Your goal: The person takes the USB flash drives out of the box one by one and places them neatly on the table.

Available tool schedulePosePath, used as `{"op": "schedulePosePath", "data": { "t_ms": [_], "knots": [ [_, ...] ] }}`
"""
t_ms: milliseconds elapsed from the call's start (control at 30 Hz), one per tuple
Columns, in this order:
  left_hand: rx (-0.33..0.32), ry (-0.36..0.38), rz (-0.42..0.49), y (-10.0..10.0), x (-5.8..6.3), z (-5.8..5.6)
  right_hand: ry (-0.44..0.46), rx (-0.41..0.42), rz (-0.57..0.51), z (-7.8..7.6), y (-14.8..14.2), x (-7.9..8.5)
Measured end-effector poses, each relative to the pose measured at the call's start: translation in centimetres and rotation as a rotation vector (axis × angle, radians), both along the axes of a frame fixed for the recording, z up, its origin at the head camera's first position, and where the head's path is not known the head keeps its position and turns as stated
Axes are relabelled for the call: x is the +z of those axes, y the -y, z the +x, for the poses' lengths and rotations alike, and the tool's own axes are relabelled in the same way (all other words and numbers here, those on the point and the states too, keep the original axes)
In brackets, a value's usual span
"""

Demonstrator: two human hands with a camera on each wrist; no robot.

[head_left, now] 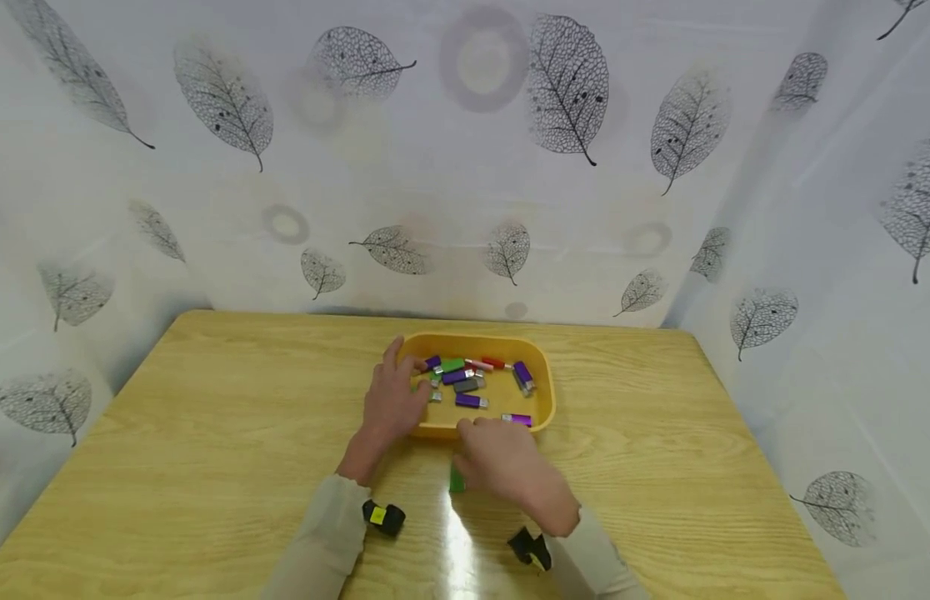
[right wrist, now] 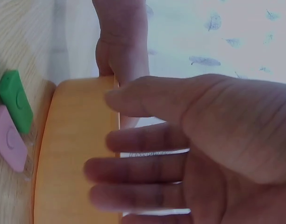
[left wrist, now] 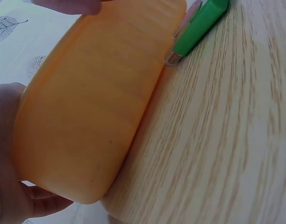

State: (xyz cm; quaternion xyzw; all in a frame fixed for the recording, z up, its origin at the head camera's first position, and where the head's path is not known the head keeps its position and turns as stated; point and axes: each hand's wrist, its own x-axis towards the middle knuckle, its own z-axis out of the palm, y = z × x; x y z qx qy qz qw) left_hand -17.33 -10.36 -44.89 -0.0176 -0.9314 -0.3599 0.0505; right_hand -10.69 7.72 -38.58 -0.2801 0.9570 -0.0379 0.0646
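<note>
A yellow-orange plastic bin (head_left: 542, 392) holds several USB flash drives, among them a purple one (head_left: 467, 401), a green one (head_left: 452, 365) and a grey one (head_left: 466, 386). My left hand (head_left: 393, 400) grips the bin's left end, thumb over the rim and fingers around the outside. In front of the bin's near wall, my right hand (head_left: 502, 458) has its fingers fairly straight and holds nothing. Its fingertips overlap the wall in the right wrist view. On the table by that wall lie a green flash drive (right wrist: 16, 100) and a pink flash drive (right wrist: 10, 138), side by side.
The bin stands on a light wood-grain table (head_left: 232, 433), near its back edge. A white curtain with leaf prints (head_left: 450, 167) hangs behind and along both sides. Each wrist wears a black strap with a camera mount.
</note>
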Motion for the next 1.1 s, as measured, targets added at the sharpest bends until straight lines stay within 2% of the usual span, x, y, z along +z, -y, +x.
{"op": "schedulePosePath", "data": {
  "t_ms": [133, 233, 433, 533, 700, 1100],
  "knots": [
    [-0.003, 0.004, -0.004, 0.0, 0.1, 0.0, -0.035, -0.019, -0.084, -0.9, -0.6, 0.0],
    [-0.004, 0.009, -0.005, -0.1, 0.3, -0.1, -0.044, -0.047, -0.187, -2.1, -1.5, -0.4],
    [-0.005, 0.007, -0.011, -0.1, 0.3, -0.2, -0.105, -0.178, -0.318, -4.8, -3.5, -2.8],
    [-0.007, 0.004, -0.018, -0.1, 0.2, -0.2, -0.066, -0.235, -0.383, -5.6, -4.3, -4.0],
    [-0.005, -0.01, -0.011, 0.0, 0.3, 0.0, -0.015, -0.245, -0.472, -6.0, -4.7, -4.7],
    [-0.012, 0.005, 0.015, -0.1, 0.2, 0.1, 0.017, -0.254, -0.478, -6.0, -4.9, -4.7]
  ]
}}
